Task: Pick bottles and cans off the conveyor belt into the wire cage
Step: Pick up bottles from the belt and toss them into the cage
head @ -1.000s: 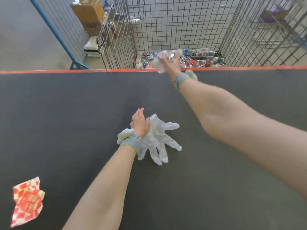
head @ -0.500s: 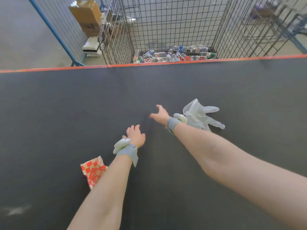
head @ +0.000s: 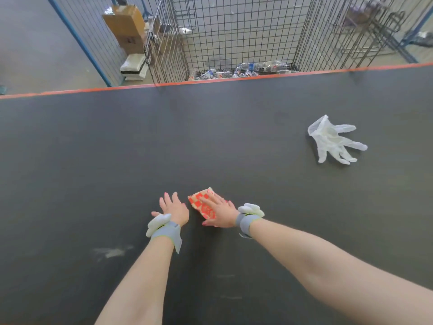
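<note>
The dark conveyor belt (head: 93, 160) fills most of the view. Beyond its orange far edge stands the wire cage (head: 234, 31), with several plastic bottles (head: 253, 68) lying on its floor. No bottle or can lies on the visible belt. My left hand (head: 173, 208) hovers flat over the belt with straight fingers and holds nothing. Just to its right, my right hand (head: 219, 212) lies with spread fingers on a red-and-white checked paper wrapper (head: 201, 202). Both wrists carry grey bands.
A clear plastic glove (head: 332, 140) lies on the belt at the right. A cardboard box (head: 127, 26) and a white pack (head: 133, 66) sit on the floor left of the cage. More wire frames (head: 370, 26) stand at the back right.
My right hand let the bottle go into the cage, then drew back onto the checked wrapper. The wrapper and the plastic glove have travelled right along the belt. My left hand stayed low.
</note>
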Available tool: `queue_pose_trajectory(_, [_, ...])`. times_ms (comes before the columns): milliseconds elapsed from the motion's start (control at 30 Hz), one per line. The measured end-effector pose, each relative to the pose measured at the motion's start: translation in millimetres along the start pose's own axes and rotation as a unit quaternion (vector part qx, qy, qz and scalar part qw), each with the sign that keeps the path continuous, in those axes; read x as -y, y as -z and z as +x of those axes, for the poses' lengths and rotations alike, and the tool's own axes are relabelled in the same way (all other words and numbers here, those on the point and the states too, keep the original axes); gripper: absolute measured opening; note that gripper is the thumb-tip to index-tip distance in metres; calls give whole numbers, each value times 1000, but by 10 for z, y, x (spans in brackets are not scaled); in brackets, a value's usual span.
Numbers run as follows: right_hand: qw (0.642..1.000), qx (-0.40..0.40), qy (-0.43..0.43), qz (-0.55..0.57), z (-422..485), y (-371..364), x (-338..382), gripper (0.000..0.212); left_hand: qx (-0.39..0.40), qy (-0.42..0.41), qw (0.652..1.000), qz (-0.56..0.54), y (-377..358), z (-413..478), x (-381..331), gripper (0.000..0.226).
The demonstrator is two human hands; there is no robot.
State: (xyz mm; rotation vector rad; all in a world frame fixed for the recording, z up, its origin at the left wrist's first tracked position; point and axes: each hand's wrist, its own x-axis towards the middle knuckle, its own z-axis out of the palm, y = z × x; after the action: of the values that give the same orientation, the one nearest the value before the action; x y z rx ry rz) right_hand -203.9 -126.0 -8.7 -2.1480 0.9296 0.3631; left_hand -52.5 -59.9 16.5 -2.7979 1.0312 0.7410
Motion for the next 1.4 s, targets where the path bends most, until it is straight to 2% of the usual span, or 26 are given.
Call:
queue_pose_trajectory(67, [997, 11, -38, -63, -96, -115, -131, 78, 29, -10, 1000, 1, -122, -73, 36, 54])
queue_pose_trajectory(133, [992, -2, -99, -79, -201, -150, -258, 74, 56, -24, 998, -2, -218, -155, 29, 57])
queue_pose_trajectory(300, [973, -119, -194, -26, -288, 72, -260, 71, 82, -39, 996, -19, -253, -358, -9, 60])
queue_pose_trajectory(433, [962, -124, -236, 57, -329, 244, -191, 75, 76, -42, 996, -31, -175, -404, 6, 62])
queue_pose_trajectory(500, [960, -110, -242, 86, -395, 266, -138, 75, 79, -39, 996, -31, -127, -418, 47, 64])
queue_pose_trajectory(633, [964, -58, -247, 77, -485, 262, -95, 78, 97, -23, 995, 19, -113, -390, 172, 73])
queue_pose_trajectory(833, [967, -51, -234, 91, -491, 385, -40, 77, 105, -33, 994, 5, -54, -382, 204, 74])
queue_pose_trajectory(1100, [960, -28, -275, 53, -597, 250, -121, 77, 105, -35, 994, 7, -115, -440, 293, 73])
queue_pose_trajectory(1400, [960, -25, -273, 58, -581, 197, -22, 76, 101, -28, 994, 19, -111, -443, 447, 74])
